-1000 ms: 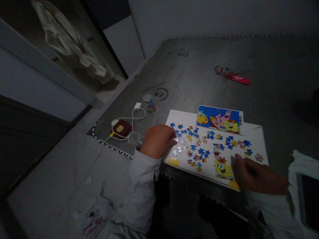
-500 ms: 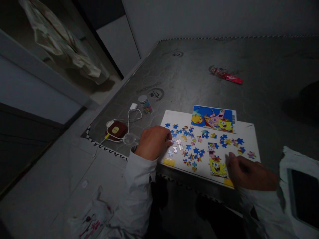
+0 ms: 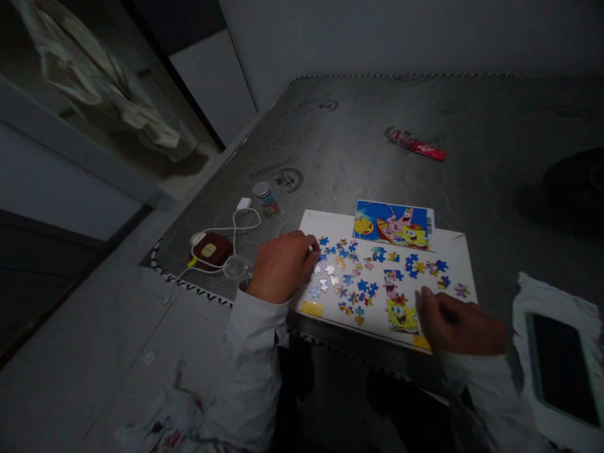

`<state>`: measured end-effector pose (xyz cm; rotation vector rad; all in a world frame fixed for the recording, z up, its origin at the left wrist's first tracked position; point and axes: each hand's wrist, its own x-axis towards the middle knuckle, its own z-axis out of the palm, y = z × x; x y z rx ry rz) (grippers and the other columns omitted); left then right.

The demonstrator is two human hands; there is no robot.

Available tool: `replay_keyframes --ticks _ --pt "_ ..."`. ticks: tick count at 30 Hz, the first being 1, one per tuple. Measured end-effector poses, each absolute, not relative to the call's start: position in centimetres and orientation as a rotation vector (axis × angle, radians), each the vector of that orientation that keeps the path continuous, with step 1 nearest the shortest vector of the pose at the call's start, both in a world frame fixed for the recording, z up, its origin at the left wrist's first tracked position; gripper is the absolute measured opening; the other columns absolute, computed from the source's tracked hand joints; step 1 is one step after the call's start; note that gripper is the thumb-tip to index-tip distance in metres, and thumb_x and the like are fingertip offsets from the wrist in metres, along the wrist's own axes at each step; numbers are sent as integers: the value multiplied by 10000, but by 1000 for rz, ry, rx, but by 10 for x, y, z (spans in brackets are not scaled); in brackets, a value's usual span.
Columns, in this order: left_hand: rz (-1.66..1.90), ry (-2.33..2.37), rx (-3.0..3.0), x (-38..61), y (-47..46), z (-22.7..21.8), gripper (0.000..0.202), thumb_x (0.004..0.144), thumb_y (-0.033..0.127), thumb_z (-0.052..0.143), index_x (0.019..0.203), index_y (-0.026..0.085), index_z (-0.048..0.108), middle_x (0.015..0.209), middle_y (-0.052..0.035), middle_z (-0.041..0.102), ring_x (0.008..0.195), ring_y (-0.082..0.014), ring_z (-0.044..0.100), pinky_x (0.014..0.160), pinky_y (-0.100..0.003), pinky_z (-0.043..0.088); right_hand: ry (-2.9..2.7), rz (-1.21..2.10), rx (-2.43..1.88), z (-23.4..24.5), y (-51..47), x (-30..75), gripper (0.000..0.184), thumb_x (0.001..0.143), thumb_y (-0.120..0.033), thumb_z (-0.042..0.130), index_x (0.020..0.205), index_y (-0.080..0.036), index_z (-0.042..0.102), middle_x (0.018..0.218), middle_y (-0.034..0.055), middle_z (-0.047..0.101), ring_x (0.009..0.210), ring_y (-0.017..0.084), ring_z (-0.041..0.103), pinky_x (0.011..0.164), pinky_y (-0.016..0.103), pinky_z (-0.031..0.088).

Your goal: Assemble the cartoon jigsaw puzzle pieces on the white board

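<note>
Counter: a gray counter [image 3: 377,138] in dim light, with a red wrapper [image 3: 415,146], a small jar [image 3: 267,200] and a white cable [image 3: 234,242] farther off.
Board: a white board [image 3: 330,221] lies near the counter's front edge, a picture card [image 3: 391,225] along its far side.
Puzzle pieces: the puzzle pieces [image 3: 349,277] lie scattered on the board, beside a small joined patch [image 3: 401,314].
Left hand: the left hand [image 3: 283,267] sits at the pieces, fingers [image 3: 314,246] curled; whether they pinch one, I cannot tell.
Right hand: the right hand [image 3: 453,324] sits at the board's near corner, fingers [image 3: 425,292] loosely bent, apparently holding nothing, though I cannot be sure.
Risk: a dragging cuff could scatter loose pieces or break the patch; pieces nudged over the board's near edge might drop from the counter.
</note>
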<state>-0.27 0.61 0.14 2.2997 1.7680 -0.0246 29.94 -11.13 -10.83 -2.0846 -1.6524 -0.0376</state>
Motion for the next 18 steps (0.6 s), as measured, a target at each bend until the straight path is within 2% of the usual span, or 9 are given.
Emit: replay_keyframes --ticks 4,10,18 --pt "-11 1812 2302 -5 8 -3 251 1079 310 603 1195 277 823 1231 -71 788 1047 -285 741 781 -359 512 -1659 -123 -2075 -105 -111 297 606 1053 -638 516 634 -229 672 577 28 574 591 171 498 605 293 310" --pt "19 1760 2300 -4 11 -5 309 1050 219 629 1270 326 817 1338 -63 738 1076 -257 732 791 -330 519 -1686 -186 -2019 -110 -110 298 644 1085 -619 498 598 -223 643 557 21 572 557 152 449 593 300 286" --pt "-56 1773 2281 -2 14 -9 286 1038 229 653 1233 333 835 1359 -67 722 1069 -263 731 823 -340 532 -1681 -206 -1956 -119 -108 303 589 1058 -586 530 595 -238 634 547 12 562 545 150 451 592 295 298"
